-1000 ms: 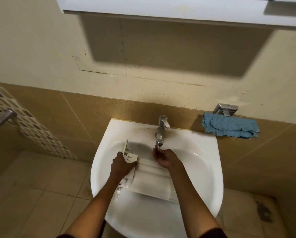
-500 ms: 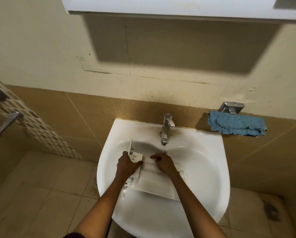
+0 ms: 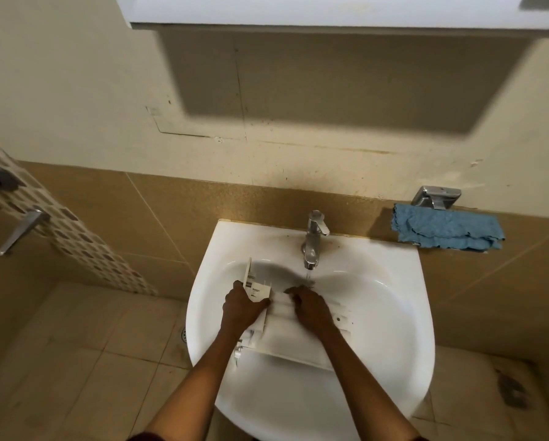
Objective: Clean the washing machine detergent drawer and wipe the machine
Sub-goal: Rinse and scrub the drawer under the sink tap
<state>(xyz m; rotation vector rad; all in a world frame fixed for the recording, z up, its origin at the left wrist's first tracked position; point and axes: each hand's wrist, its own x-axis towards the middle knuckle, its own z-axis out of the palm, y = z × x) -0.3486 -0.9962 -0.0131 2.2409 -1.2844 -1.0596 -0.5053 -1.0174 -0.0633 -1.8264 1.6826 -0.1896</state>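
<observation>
Left hand (image 3: 243, 308) gripped the detergent drawer (image 3: 285, 334) by one end; right hand (image 3: 311, 308) lay across it, grip unclear. Wet under the running tap (image 3: 312, 243), it could slip and strike the washbasin (image 3: 381, 316).

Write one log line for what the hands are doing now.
step: rinse drawer in sink | left hand: grips drawer end | right hand: on drawer under tap | water: running | cloth: hanging, untouched
</observation>
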